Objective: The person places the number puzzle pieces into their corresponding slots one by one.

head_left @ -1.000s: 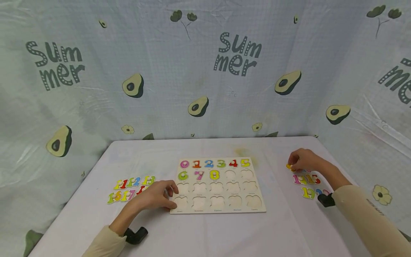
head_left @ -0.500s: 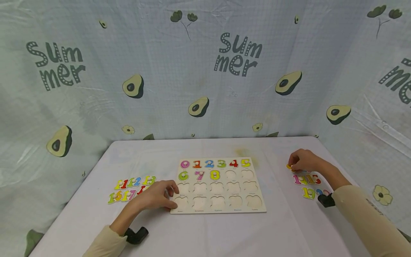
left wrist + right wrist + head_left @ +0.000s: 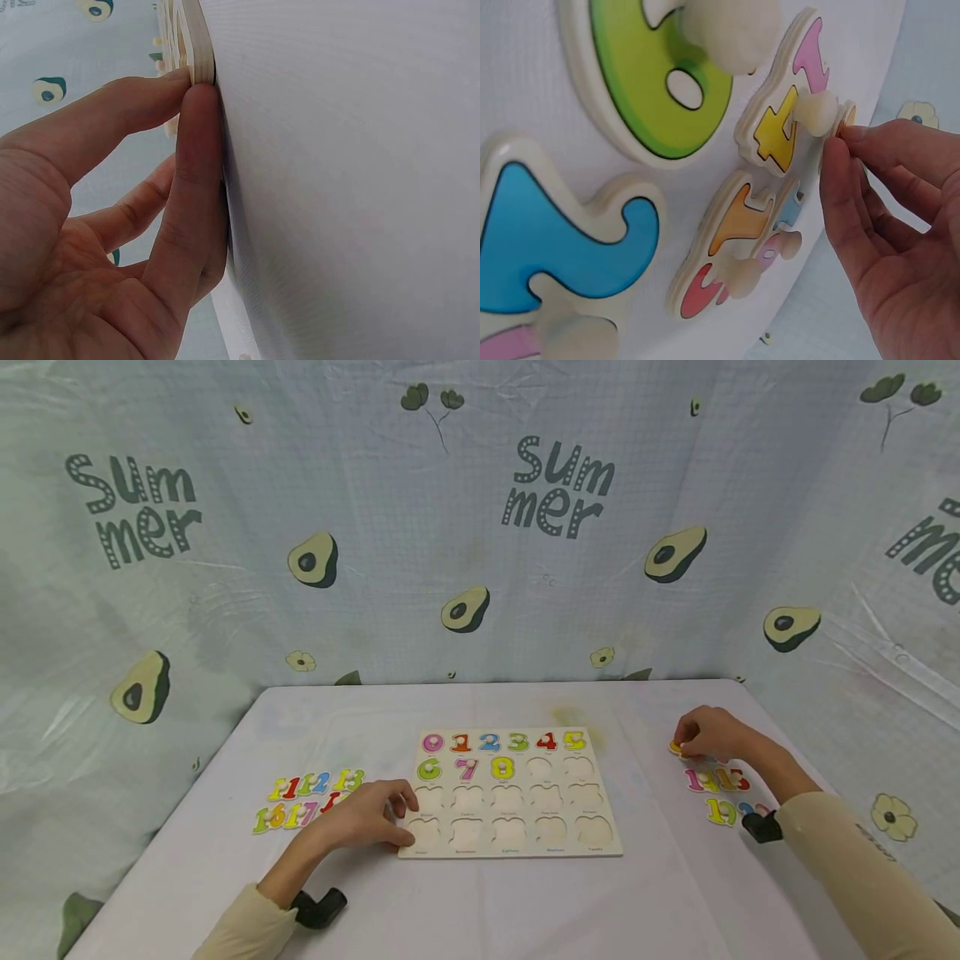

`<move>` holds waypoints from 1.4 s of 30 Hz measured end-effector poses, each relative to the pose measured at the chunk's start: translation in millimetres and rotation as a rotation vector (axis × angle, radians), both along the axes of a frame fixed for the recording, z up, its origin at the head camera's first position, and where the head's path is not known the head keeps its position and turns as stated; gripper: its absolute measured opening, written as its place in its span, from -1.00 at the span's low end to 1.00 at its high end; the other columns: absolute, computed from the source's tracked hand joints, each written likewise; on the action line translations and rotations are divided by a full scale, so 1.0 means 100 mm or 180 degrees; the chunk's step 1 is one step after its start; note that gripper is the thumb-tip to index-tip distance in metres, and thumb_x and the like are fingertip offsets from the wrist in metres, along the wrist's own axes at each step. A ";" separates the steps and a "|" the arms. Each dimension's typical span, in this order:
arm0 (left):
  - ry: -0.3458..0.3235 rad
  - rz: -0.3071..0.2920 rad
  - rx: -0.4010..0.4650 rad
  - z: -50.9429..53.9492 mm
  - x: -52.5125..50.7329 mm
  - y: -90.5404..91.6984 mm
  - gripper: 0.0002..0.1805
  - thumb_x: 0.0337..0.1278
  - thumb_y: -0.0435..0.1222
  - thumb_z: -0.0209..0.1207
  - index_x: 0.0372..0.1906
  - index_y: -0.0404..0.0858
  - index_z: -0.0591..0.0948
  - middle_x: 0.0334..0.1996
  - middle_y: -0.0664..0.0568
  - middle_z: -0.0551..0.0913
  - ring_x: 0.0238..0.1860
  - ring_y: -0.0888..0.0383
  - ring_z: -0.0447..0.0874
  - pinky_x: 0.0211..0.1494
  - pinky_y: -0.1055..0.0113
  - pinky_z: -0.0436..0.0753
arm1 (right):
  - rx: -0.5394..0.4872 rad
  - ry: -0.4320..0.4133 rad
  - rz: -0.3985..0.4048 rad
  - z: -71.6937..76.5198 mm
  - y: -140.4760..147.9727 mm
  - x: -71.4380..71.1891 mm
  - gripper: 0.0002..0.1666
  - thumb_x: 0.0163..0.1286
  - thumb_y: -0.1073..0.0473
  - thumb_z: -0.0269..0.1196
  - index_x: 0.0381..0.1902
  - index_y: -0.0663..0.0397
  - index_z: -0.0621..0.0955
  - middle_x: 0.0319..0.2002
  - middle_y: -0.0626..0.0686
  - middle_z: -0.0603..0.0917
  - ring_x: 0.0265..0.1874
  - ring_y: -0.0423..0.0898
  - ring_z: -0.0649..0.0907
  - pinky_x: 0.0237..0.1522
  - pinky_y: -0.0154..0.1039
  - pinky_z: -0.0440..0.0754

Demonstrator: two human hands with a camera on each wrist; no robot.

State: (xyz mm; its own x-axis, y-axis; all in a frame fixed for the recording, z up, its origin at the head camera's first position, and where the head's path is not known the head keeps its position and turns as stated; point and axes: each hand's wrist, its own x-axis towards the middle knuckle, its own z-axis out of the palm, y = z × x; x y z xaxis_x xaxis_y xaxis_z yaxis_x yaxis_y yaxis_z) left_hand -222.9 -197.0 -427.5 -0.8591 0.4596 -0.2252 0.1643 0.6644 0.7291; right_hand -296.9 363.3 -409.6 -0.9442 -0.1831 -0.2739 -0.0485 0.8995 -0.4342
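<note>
We see the right hand [image 3: 716, 733] pinching a yellow-orange wooden number piece [image 3: 676, 748], mostly hidden, at far right; a level lift should clear the colourful knobbed numbers [image 3: 703, 780] beside it. The left hand [image 3: 367, 814], thumb and fingers apart, touches the pale rectangular wooden board's [image 3: 525, 837] left edge, usefully steadying it.

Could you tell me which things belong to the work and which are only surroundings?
Likely part of the work:
number board, left hand touching it
seated number pieces
yellow-orange piece pinched by the right hand
loose number pieces on both sides

Likely only surroundings:
patterned backdrop
black wrist devices
</note>
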 end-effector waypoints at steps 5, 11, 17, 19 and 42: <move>-0.0003 -0.0018 -0.0007 0.01 -0.01 0.01 -0.63 -0.02 -0.34 0.50 -0.10 -0.25 0.61 -0.26 -0.04 0.56 -0.43 0.15 0.56 -0.34 0.35 0.55 | -0.0004 -0.0041 -0.0033 0.03 0.03 -0.01 -0.88 0.36 0.28 0.31 -0.18 0.22 0.66 -0.30 0.11 0.67 -0.40 -0.05 0.58 -0.45 -0.19 0.62; -0.0011 0.0009 -0.0006 -0.01 -0.02 0.01 -0.63 -0.02 -0.35 0.51 -0.11 -0.25 0.61 -0.27 -0.04 0.55 -0.42 0.14 0.56 -0.34 0.34 0.56 | -0.0025 0.0015 0.0016 0.06 -0.01 -0.01 -0.87 0.36 0.27 0.30 -0.18 0.23 0.66 -0.28 0.10 0.68 -0.40 -0.06 0.60 -0.39 -0.17 0.65; -0.0029 0.0022 0.0007 -0.03 -0.01 0.01 -0.63 -0.02 -0.35 0.51 -0.11 -0.25 0.60 -0.27 -0.04 0.55 -0.44 0.14 0.57 -0.34 0.34 0.56 | -0.0005 0.0090 0.0095 0.08 -0.07 -0.01 -0.89 0.36 0.28 0.31 -0.19 0.22 0.67 -0.29 0.08 0.69 -0.39 -0.09 0.61 -0.27 -0.19 0.68; -0.0017 0.0013 0.0007 -0.03 -0.01 0.01 -0.63 -0.03 -0.35 0.51 -0.12 -0.25 0.61 -0.27 -0.04 0.56 -0.44 0.14 0.56 -0.34 0.34 0.55 | -0.0003 0.0137 0.0142 0.08 -0.09 -0.01 -0.89 0.36 0.28 0.32 -0.20 0.22 0.67 -0.29 0.09 0.69 -0.39 -0.10 0.62 -0.24 -0.19 0.70; 0.0021 -0.0031 0.0009 0.00 0.00 -0.01 -0.63 -0.03 -0.35 0.51 -0.11 -0.25 0.60 -0.27 -0.04 0.55 -0.40 0.13 0.56 -0.33 0.34 0.55 | -0.0197 0.0212 0.0507 0.22 -0.58 -0.01 -0.93 0.32 0.29 0.35 -0.29 0.20 0.66 -0.33 0.05 0.74 -0.43 -0.14 0.65 -0.29 -0.21 0.73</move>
State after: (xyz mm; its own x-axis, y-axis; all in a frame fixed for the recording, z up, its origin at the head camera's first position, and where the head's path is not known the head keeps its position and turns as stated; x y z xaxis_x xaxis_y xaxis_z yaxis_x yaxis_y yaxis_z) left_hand -223.0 -197.7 -427.9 -0.8561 0.4684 -0.2184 0.1754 0.6608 0.7298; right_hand -297.8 305.6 -387.8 -0.9175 -0.3465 -0.1952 -0.2188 0.8498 -0.4796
